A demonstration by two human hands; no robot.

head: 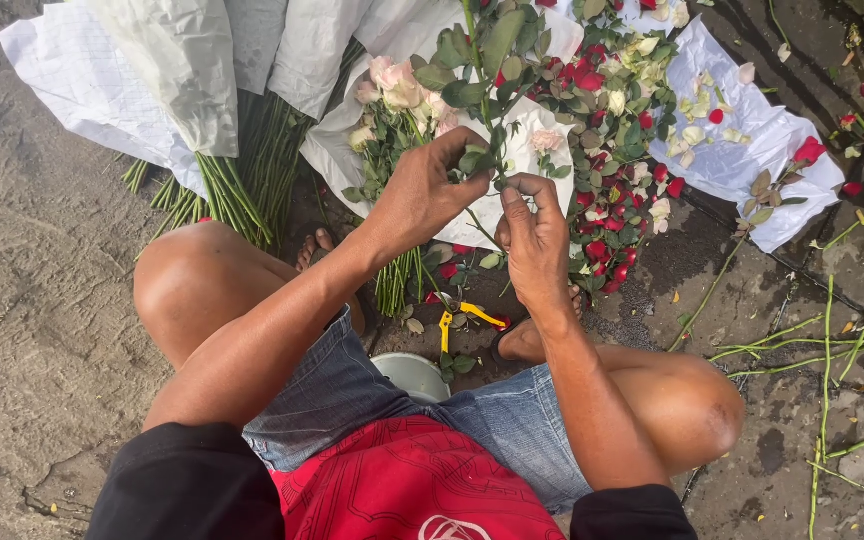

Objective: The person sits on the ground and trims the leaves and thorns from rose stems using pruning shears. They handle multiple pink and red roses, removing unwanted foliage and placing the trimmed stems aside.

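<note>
Wet concrete ground [42,300] is carrying wrapped bundles [182,90]; both hands are pinching a rose stem [487,120], left hand [422,190] gripping leaves, right hand [535,235] stripping lower. Cut stems [802,350] are already lying discarded, yellow clippers [457,315] resting idle; plenty remaining.

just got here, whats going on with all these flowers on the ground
A person squats on wet pavement, both hands on one leafy rose stem. The left hand pinches the leaves, and the right hand grips the stem just below. Yellow-handled clippers lie on the ground between the feet. Paper-wrapped rose bunches and a pile of red and cream petals lie ahead, with stripped stems to the right.
</note>
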